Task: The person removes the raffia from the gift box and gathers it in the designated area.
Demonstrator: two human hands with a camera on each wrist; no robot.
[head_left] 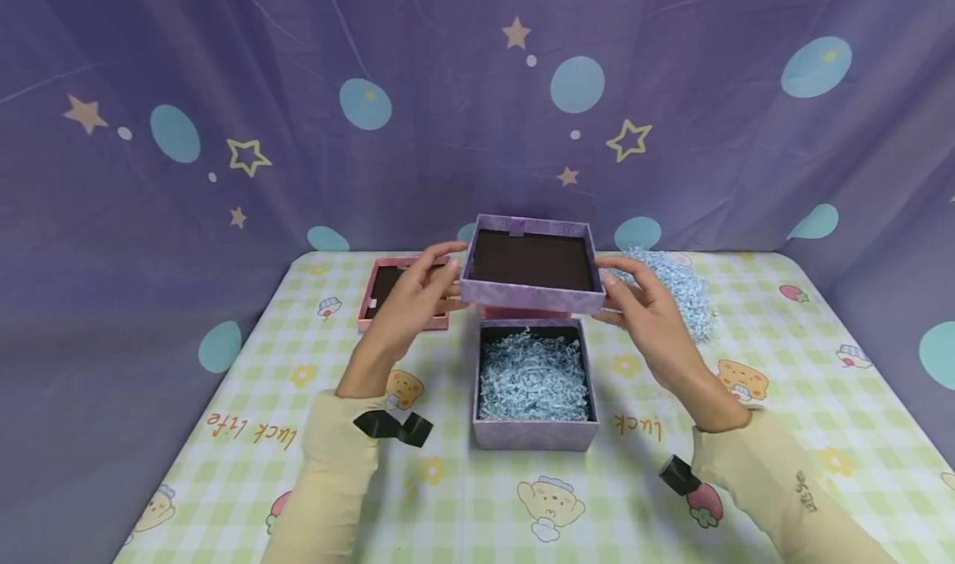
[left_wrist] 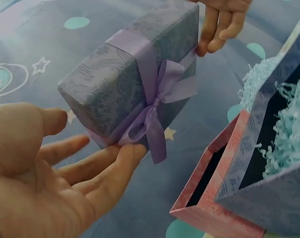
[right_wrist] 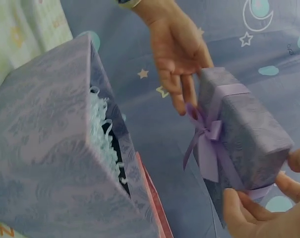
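A purple gift box lid (head_left: 533,296) is raised in both hands, its black inside turned toward me. My left hand (head_left: 406,311) holds its left end and my right hand (head_left: 656,328) its right end. On the lid's outer face, the left wrist view shows a lilac ribbon bow (left_wrist: 156,101). Below and nearer to me stands the uncovered purple gift box (head_left: 533,436), apart from the lid. Light blue shredded paper (head_left: 533,381) fills it, with some strands poking above the rim in the right wrist view.
Behind the purple box is a pink box (head_left: 525,312), mostly hidden by the lid. A pink lid (head_left: 366,303) lies at the back left, partly behind my left hand. Loose blue shredded paper (head_left: 682,290) is heaped at the back right. A purple curtain (head_left: 448,182) hangs behind the table.
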